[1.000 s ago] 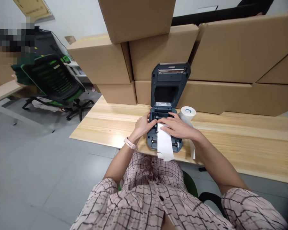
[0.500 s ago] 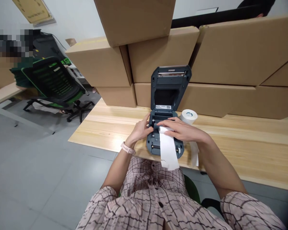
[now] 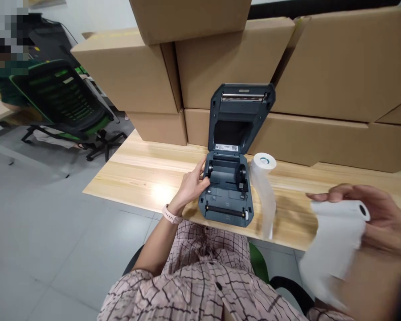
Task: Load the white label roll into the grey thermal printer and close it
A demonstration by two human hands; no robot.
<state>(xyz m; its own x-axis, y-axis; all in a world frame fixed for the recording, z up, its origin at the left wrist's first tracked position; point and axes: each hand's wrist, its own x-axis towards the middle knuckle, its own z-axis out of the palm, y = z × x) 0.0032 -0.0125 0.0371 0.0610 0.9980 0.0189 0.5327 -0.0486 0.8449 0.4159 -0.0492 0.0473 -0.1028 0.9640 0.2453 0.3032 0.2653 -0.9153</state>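
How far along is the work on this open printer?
Already done, it seems: the lid is up, and no roll sits between the roll holders. In hand: the right hand holds a thin roll away from the printer, whose side the left hand touches. Probably left: the thicker roll stands outside, not loaded, and the lid isn't closed.
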